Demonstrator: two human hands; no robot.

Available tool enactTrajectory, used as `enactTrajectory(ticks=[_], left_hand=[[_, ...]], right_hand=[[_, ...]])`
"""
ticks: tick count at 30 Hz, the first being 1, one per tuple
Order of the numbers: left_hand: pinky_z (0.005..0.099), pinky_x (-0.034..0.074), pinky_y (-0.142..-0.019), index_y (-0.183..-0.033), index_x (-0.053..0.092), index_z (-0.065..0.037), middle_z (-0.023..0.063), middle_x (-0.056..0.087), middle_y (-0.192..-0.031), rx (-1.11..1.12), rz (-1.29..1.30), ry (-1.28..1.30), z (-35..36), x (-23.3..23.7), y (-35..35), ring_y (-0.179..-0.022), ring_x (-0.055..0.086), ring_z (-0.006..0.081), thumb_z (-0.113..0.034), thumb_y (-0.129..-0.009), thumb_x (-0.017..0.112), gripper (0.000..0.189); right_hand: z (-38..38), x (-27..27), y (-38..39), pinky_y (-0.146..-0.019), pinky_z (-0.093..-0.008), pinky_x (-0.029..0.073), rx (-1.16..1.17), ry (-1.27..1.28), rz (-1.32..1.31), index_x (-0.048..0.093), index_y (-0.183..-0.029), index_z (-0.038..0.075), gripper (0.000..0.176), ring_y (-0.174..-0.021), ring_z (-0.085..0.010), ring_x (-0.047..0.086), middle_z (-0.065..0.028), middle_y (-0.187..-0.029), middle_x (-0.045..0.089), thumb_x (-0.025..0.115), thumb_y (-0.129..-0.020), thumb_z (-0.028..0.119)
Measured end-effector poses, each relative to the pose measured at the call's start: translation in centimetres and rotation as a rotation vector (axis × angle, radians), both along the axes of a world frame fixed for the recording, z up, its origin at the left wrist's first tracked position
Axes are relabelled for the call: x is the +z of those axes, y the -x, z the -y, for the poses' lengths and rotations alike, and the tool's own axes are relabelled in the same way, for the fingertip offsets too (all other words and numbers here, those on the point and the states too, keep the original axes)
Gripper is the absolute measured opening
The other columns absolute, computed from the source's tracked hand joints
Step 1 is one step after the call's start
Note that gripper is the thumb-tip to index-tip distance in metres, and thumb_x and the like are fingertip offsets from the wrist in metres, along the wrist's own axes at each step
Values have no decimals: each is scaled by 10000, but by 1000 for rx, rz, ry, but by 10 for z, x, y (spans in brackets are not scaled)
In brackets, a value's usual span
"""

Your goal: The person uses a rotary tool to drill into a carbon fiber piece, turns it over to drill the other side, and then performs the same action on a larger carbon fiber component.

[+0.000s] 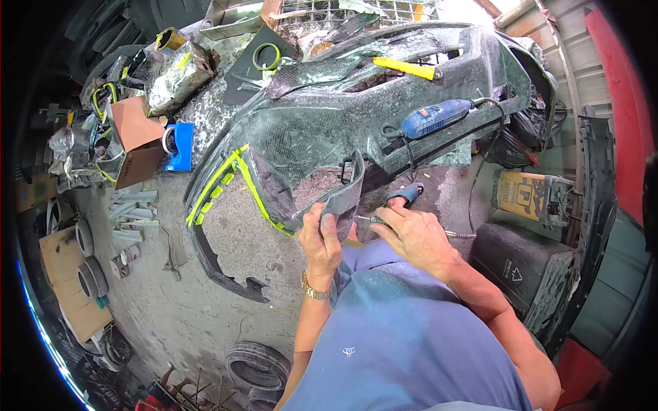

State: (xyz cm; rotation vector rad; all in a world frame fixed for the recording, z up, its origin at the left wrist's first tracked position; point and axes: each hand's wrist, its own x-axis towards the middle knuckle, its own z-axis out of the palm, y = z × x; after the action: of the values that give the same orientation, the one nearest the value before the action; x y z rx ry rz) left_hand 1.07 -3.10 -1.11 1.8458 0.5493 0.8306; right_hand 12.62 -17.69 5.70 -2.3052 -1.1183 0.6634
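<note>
A dark, dusty car bumper (322, 127) with a carbon-fibre weave lies across the work area in front of me. My left hand (321, 243) is closed on its near edge flap, thumb on top, fingers partly hidden behind. My right hand (415, 236) grips the slim metal handpiece of a rotary tool, its thin tip (363, 218) pointing left, right at the flap. From behind that hand runs the handpiece's flexible shaft (460, 235). The blue rotary tool body (435, 119) rests on the bumper. Yellow-green tape strips (255, 188) mark the bumper's left opening.
On the bumper lies a yellow utility knife (406, 67). Beyond it are a tape roll (277, 56), a blue tape dispenser (181, 146) and a cardboard box (133, 137). A dark bin (514, 264) stands right, near a yellow case (531, 195). Tyres (257, 365) lie on the floor.
</note>
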Motion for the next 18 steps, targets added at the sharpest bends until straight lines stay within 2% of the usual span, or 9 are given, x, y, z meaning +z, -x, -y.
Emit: enactTrajectory(ticks=[3,5,6,16,18], left_hand=[[286,405,-643,-1140,581,13,64,547,-902,-8,-13,6,-2,0,3,-727,484,140,-106,-981,507,212],[332,482,-648,-1117,565,15,126,618,-904,-20,-63,-28,-4,-1,5,-733,613,252,-100,-962,532,196],[332,482,-648,-1117,565,15,126,618,-904,-19,-63,-27,-3,0,4,-733,613,252,-100,-962,532,196],[344,484,-657,-1111,551,14,137,620,-931,-49,-56,-26,-1,3,2,-744,615,272,-70,-956,518,179],[344,483,-657,-1106,551,13,136,620,-930,-47,-61,-5,-1,2,4,-746,615,271,-68,-957,517,174]], right_hand=[[1,-1,1,-713,-441,510,33,-11,46,609,-958,61,243,-754,-322,659,-114,-836,664,596,-914,299],[2,-3,-1,-670,-431,522,30,1,45,613,-981,54,233,-751,-333,653,-124,-873,648,623,-897,271],[2,-4,-2,-627,-421,534,29,12,41,617,-1004,47,234,-747,-343,647,-134,-910,632,651,-881,244],[1,3,-2,-647,-425,532,57,45,31,613,-1003,50,217,-772,-342,647,-137,-944,642,629,-895,237],[1,4,-4,-654,-427,529,-18,39,-26,611,-1014,48,226,-781,-345,646,-145,-956,645,627,-897,241]])
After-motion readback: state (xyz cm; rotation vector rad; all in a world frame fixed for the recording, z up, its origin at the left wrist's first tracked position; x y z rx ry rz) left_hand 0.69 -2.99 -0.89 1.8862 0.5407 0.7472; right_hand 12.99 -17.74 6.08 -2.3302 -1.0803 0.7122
